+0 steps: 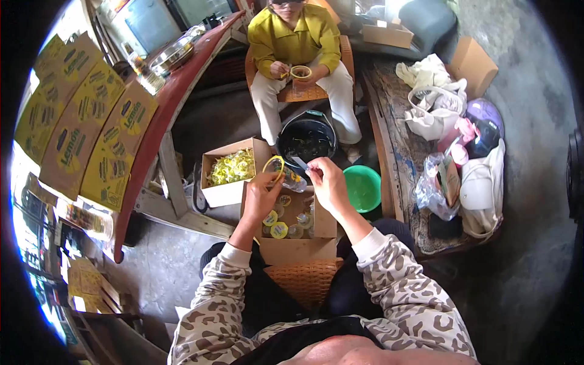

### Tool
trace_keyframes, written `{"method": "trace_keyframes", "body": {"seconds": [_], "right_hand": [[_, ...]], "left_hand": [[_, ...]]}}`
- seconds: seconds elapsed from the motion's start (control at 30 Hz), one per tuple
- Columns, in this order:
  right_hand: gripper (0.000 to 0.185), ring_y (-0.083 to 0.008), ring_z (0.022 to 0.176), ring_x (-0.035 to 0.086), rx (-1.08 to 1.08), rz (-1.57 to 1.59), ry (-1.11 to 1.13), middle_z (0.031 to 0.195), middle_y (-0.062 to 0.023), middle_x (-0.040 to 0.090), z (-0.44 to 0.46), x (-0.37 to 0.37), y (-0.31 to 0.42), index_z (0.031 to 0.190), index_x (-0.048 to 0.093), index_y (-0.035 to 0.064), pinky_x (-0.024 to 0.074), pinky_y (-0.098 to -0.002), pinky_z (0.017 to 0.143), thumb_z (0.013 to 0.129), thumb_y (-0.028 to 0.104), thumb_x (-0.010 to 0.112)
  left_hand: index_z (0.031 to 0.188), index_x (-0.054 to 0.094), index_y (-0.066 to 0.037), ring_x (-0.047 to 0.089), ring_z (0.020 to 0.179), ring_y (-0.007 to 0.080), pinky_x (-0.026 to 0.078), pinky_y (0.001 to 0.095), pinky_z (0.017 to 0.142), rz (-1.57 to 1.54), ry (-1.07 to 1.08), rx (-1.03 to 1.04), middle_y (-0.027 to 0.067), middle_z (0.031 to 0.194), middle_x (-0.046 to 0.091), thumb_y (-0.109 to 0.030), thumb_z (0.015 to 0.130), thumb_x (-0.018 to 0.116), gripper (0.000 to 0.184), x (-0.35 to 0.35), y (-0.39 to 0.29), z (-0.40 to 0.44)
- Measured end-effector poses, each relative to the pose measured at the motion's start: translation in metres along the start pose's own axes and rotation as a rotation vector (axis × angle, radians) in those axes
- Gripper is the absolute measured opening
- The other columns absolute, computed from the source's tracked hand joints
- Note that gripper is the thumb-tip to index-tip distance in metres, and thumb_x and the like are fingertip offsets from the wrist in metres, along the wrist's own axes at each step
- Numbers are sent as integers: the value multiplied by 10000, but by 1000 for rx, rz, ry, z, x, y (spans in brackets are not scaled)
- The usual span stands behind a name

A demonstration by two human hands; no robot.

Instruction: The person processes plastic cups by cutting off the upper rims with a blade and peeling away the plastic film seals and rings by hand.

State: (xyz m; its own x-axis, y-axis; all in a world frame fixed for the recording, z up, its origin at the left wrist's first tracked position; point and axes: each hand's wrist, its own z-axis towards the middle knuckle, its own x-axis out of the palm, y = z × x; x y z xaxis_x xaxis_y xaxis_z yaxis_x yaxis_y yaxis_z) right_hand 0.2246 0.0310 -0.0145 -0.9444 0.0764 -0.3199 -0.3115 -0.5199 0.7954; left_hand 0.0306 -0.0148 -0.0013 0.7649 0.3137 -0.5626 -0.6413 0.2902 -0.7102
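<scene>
My left hand (263, 193) is closed on a clear plastic cup (295, 182) with a yellow rim, tilted on its side with its mouth toward the left. Close by on the right, my right hand (328, 184) pinches a flat, pale, blade-like piece (300, 162), its tip near the cup but apart from it. Below both hands is an open cardboard box (298, 249) holding several clear cups, some with yellow printed lids (278, 230). Beyond them stands a black bucket (307, 137) with dark contents I cannot make out.
A carton of yellow strips (231, 167) stands left, a green basin (362, 190) right. Opposite, a seated person (295, 36) holds a yellow-rimmed cup (300, 72). Lemon cartons (91, 121) line the red-edged table at left. Bags and a helmet (485, 125) lie on the right bench.
</scene>
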Motion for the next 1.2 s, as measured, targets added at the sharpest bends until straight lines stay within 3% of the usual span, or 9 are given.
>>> {"method": "trace_keyframes", "body": {"seconds": [0.07, 0.13, 0.23, 0.3, 0.43, 0.47, 0.63, 0.73, 1.2], "right_hand": [[127, -299, 794, 666, 70, 54, 43, 882, -129, 649, -3, 2, 6, 957, 617, 24, 528, -398, 718, 851, 6, 684], [181, -250, 760, 673, 50, 75, 73, 860, -116, 656, -3, 2, 12, 1002, 598, 24, 531, -362, 688, 850, -21, 684], [279, -212, 706, 670, 135, 70, 56, 813, -115, 659, -3, 4, 17, 1105, 545, 41, 525, -327, 655, 868, -45, 664], [163, -195, 705, 663, 105, 69, 104, 843, -99, 666, -5, 7, 10, 1010, 618, 30, 517, -316, 646, 867, -30, 670], [99, -181, 701, 656, 87, 18, 182, 863, -92, 669, -12, 11, 5, 928, 704, 30, 509, -305, 637, 857, -31, 670], [157, -182, 702, 656, 107, 51, 194, 867, -102, 666, -14, 13, 2, 973, 718, 36, 511, -308, 638, 849, -44, 665], [95, -166, 700, 661, 131, 57, 212, 896, -98, 671, -14, 16, 11, 947, 714, 7, 520, -299, 639, 852, 12, 723], [93, -161, 697, 663, 151, 106, 220, 887, -95, 671, -16, 18, 11, 919, 706, -9, 522, -295, 638, 850, 37, 749], [101, -188, 676, 650, 34, -92, 146, 871, -104, 644, -7, 5, 10, 842, 654, -17, 514, -307, 629, 831, 27, 745]], "left_hand": [[1026, 735, 0, 701, 872, 230, 536, 333, 760, 2, 15, -70, 143, 967, 731, -59, 853, 738, 182, -1, -2, -2], [1033, 731, 2, 693, 847, 265, 527, 345, 743, 60, 63, 65, 162, 949, 720, -48, 836, 743, 204, -1, 6, -2], [1029, 730, -3, 680, 863, 325, 524, 387, 761, 58, 29, 84, 167, 924, 713, -38, 808, 746, 224, 0, 11, -5], [1023, 731, -14, 670, 884, 351, 512, 426, 808, 86, 13, 119, 159, 923, 715, -19, 767, 742, 256, 0, 6, -6], [1023, 734, -41, 673, 879, 316, 467, 433, 882, 114, 20, 140, 121, 919, 722, -28, 758, 726, 265, 4, 4, -10], [1023, 734, -41, 673, 879, 316, 467, 433, 882, 103, 5, 132, 121, 919, 722, -28, 758, 726, 265, 5, 2, -11], [1035, 696, -60, 660, 870, 288, 430, 445, 908, 180, -33, 176, 111, 843, 696, -32, 776, 684, 260, 11, -1, -14], [1037, 706, -71, 668, 904, 281, 427, 448, 936, 219, 2, 140, 102, 908, 713, -25, 770, 693, 271, 10, -5, -16], [1033, 706, -71, 662, 910, 277, 434, 448, 928, 216, -23, 184, 97, 894, 706, -22, 754, 704, 283, 12, -3, -17]]}}
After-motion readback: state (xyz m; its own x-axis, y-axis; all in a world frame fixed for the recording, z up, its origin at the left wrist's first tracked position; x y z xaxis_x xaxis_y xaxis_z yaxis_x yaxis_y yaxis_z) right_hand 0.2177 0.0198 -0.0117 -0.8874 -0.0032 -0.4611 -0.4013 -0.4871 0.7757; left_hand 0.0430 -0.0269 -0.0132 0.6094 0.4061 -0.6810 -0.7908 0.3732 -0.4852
